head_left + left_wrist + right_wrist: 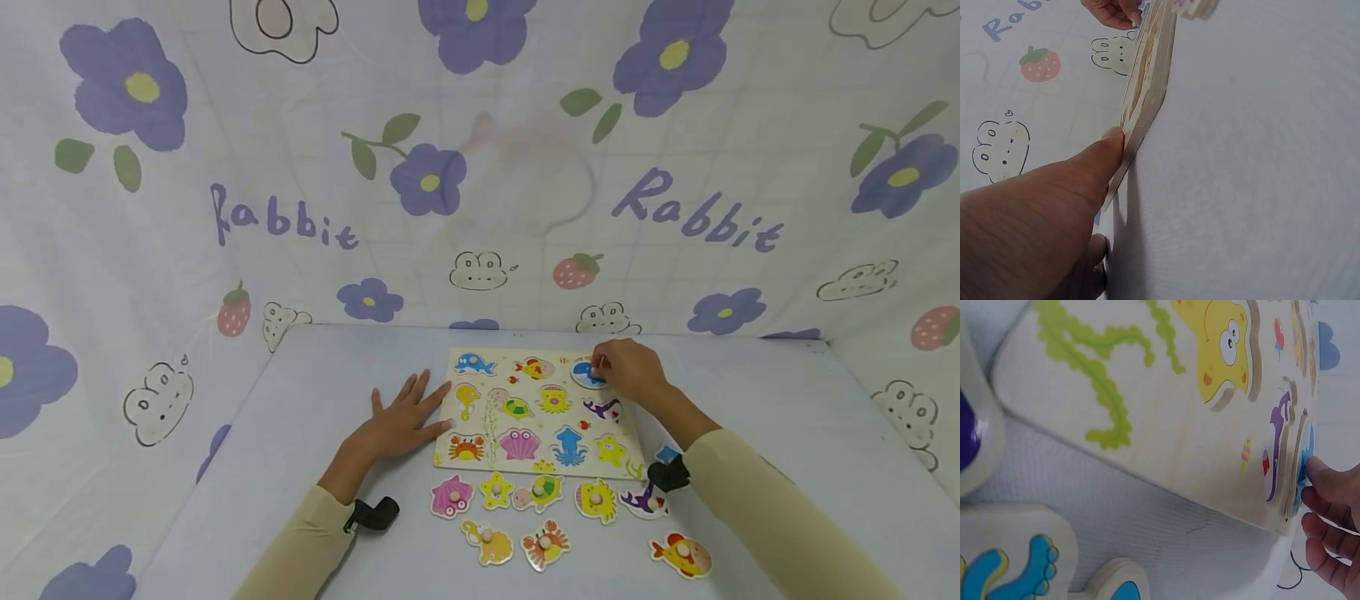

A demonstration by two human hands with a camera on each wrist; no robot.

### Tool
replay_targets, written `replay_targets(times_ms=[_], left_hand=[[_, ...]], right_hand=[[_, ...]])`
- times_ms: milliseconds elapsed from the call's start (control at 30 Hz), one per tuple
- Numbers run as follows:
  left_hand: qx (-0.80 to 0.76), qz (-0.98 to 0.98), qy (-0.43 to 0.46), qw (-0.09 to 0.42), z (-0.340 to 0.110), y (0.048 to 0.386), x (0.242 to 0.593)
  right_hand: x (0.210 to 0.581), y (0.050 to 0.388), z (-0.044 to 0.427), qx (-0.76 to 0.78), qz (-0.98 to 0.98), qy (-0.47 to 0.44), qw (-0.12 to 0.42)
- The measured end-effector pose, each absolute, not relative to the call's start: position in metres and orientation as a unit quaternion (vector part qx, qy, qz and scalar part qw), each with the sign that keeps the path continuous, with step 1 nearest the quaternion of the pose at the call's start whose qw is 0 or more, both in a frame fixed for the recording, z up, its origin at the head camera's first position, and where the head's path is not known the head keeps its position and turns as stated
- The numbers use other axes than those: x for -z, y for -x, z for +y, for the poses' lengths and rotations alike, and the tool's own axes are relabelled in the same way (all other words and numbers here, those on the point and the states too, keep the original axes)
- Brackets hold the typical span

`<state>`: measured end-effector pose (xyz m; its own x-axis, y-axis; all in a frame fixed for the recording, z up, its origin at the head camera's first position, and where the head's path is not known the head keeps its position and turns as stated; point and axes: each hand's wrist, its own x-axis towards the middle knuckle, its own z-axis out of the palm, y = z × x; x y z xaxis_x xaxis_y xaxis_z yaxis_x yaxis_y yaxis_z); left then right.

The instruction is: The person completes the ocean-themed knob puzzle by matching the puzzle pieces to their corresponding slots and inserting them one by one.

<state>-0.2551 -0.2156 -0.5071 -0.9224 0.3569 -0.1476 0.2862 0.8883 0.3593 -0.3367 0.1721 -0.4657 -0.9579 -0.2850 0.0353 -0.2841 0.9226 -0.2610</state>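
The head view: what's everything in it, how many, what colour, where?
Table: 1, white, below
Puzzle board: 1, pale wood, on it
Flowery backdrop: 1, white and purple, behind
Whales: 2, blue, at the board's top corners
Loose pieces: 5, pink shell, yellow star, green-yellow turtle, yellow octopus, purple animal, below board
More pieces: 3, yellow-orange seahorse, red-orange crab, red-yellow fish, lower down
Partly hidden piece: 1, blue, by the purple animal
Wrist cameras: 2, black, on wrists
Sleeves: 2, beige, on arms
Left hand: 1, bare, touching the board's edge
Right hand: 1, bare, pinching the top-right whale
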Motion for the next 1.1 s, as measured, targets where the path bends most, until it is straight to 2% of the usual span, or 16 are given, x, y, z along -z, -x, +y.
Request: replay_targets(times_ms=[1100], left_hand=[[-0.164,0.967,-0.162,0.105,-0.2158,0.2547,0.5087]], right_hand=[[0.4687,0.3414,0.1761,0.154,0.975,0.158,0.017]])
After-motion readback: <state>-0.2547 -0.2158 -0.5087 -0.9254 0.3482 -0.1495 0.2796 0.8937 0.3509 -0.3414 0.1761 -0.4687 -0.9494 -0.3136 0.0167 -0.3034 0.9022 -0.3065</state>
